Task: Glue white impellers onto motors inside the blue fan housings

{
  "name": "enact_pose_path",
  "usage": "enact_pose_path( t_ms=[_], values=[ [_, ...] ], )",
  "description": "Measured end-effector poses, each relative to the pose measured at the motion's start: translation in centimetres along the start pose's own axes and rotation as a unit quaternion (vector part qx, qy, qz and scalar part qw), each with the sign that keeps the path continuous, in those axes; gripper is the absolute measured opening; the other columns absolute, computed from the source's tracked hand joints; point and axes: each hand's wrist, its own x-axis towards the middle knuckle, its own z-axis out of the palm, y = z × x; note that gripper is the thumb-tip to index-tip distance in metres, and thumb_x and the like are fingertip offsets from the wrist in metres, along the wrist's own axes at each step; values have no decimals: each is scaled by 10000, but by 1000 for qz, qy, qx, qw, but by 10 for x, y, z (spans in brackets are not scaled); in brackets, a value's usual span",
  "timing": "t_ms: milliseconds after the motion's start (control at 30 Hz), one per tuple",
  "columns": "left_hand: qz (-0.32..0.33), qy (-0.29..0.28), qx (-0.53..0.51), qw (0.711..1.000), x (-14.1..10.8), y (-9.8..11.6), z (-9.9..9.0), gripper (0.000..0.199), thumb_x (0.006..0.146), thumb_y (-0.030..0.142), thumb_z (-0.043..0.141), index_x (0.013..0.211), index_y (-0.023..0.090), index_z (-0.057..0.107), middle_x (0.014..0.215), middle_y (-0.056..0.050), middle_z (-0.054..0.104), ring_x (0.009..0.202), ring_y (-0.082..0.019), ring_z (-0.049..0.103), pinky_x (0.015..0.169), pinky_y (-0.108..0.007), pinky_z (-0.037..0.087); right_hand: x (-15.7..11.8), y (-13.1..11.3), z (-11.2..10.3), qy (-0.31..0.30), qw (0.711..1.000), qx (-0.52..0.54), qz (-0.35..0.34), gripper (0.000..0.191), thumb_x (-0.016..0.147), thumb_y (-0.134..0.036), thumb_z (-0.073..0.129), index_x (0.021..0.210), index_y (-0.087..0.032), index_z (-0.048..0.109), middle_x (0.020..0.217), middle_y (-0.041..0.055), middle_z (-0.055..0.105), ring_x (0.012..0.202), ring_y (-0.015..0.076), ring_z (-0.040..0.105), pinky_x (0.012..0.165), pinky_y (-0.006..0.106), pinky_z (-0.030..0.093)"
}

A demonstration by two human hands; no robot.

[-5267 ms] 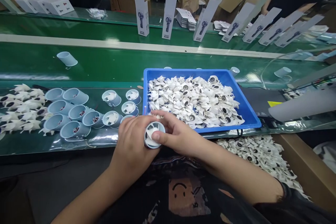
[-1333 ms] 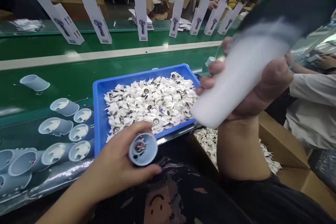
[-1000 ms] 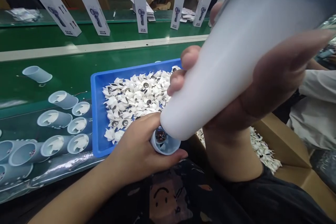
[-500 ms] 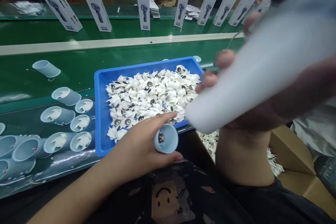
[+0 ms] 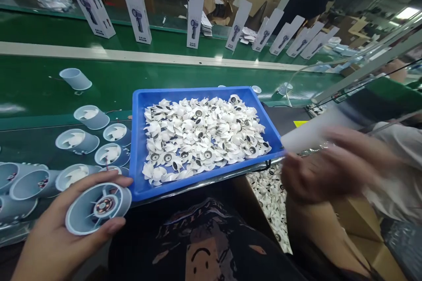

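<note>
The left hand (image 5: 61,226) curls its fingers and thumb around a light-blue cylinder (image 5: 95,207), its spoked hub (image 5: 104,205) visible inside, near the front left corner of a blue tray (image 5: 135,140) of white fan blades (image 5: 204,134). The right hand (image 5: 328,171) is blurred beside a white tube (image 5: 303,137); its finger state cannot be told.

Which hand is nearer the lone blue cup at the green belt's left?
Left. The left hand, holding another cup, is this side of the lone cup; the right hand is farther off, right of the blue tray.
</note>
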Motion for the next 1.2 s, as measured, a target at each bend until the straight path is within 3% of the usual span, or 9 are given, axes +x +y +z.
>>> enact_pose_path(
  t_ms=[167, 367, 533, 700, 833, 933, 1033, 1100, 1200],
  values=[
    [41, 6, -34, 999, -6, 3, 1, 354, 737, 323, 714, 1078, 364, 624, 925, 30, 763, 977, -334, 674, 987, -559, 444, 64, -6, 64, -161, 972, -170, 3, 172, 869, -161, 574, 985, -184, 698, 1136, 134, 664, 1133, 305, 590, 1024, 490, 448],
    [38, 18, -98, 994, -12, -15, -9, 445, 667, 197, 766, 1018, 335, 530, 1037, 19, 697, 954, -277, 685, 865, -442, 549, 92, 6, 88, -211, 960, -159, 91, 176, 903, -272, 672, 1018, -142, 641, 1081, 67, 638, 1048, 216, 600, 965, 453, 487],
    [84, -18, -32, 996, -17, -13, -5, 259, 837, 278, 630, 1084, 353, 622, 1166, -2, 690, 1192, -298, 604, 1050, -454, 446, 76, -15, 75, -224, 964, 52, 134, 228, 818, -327, 615, 972, -165, 571, 1027, 106, 628, 914, 202, 610, 900, 420, 501],
    [138, -114, -46, 983, -6, 1, 10, 359, 826, 366, 638, 1177, 325, 575, 1061, 0, 726, 977, -242, 693, 857, -335, 529, 26, -49, 88, -359, 864, 328, 133, 462, 684, -629, 522, 862, -203, 505, 740, 26, 576, 600, 133, 561, 622, 323, 534],
    [187, -132, 80, 970, 15, 16, 26, 439, 738, 438, 767, 1100, 249, 606, 1036, -44, 729, 911, -263, 695, 759, -353, 541, -7, -75, 97, -391, 803, 430, 131, 387, 715, -555, 584, 869, -204, 530, 697, -9, 557, 578, 110, 531, 619, 288, 519],
    [241, -127, 137, 952, 23, 24, 33, 271, 822, 379, 657, 1031, 212, 619, 976, -61, 739, 872, -261, 699, 757, -370, 546, -19, -95, 88, -363, 861, 356, -9, 229, 793, -297, 664, 993, -188, 637, 853, 27, 640, 736, 132, 585, 739, 303, 507],
    [290, -77, 171, 938, 21, 27, 35, 215, 861, 325, 569, 1024, 189, 607, 971, -87, 743, 912, -278, 703, 834, -402, 543, -22, -113, 77, -295, 927, 130, -195, 216, 876, -146, 612, 1066, -168, 713, 963, 83, 618, 854, 186, 575, 769, 349, 483],
    [313, -41, 184, 931, 18, 27, 35, 213, 876, 320, 555, 1029, 176, 592, 977, -103, 741, 933, -284, 702, 859, -404, 539, -21, -119, 75, -281, 930, 66, -229, 207, 891, -163, 634, 1067, -183, 742, 944, 78, 549, 826, 187, 542, 711, 333, 471],
    [319, -35, 179, 930, 14, 29, 33, 172, 880, 302, 555, 999, 178, 571, 937, -87, 728, 881, -258, 698, 805, -367, 545, -17, -119, 78, -299, 915, 132, -237, 204, 859, -150, 682, 1053, -170, 740, 903, 40, 489, 798, 148, 523, 693, 282, 467]
  ],
)
